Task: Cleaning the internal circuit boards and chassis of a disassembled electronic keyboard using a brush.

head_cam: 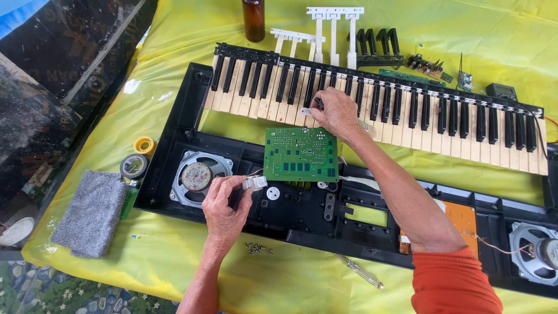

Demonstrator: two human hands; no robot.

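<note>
A: L hand (224, 200)?
B: Just below-left of the green board (301, 154), over the black case (174, 134). Fingers pinched narrow round a small white connector (254, 183), thin wires running off it toward the board's left edge.

A: R hand (334, 111)?
B: Above the board, resting on the keys (407, 119). Fingertips closed on a small white bit (306, 110) right by a black key. Can't tell what the bit is, too small.

A: Board itself?
B: Lies flat, solder side up, across the case's upper edge, btwn the two hands. Touches the keybed's lower edge.

A: Other stuff near it?
B: Left speaker (197, 177) just left of the board, next to the L hand. Right speaker (537, 253) far right of it, w/ a thin wire. Orange board (462, 218) to the lower right, partly under the R forearm. Screws (256, 249) in a little heap below the board on the yellow sheet (145, 273); screwdriver (360, 271) further below-right.

A: Farther out?
B: Tape rolls (138, 158) and a grey cloth (92, 212) well left of the board. Brown bottle (253, 20) and loose key strips (334, 29) above it, past the keys. Small green parts and a meter (501, 91) up at the right.
</note>
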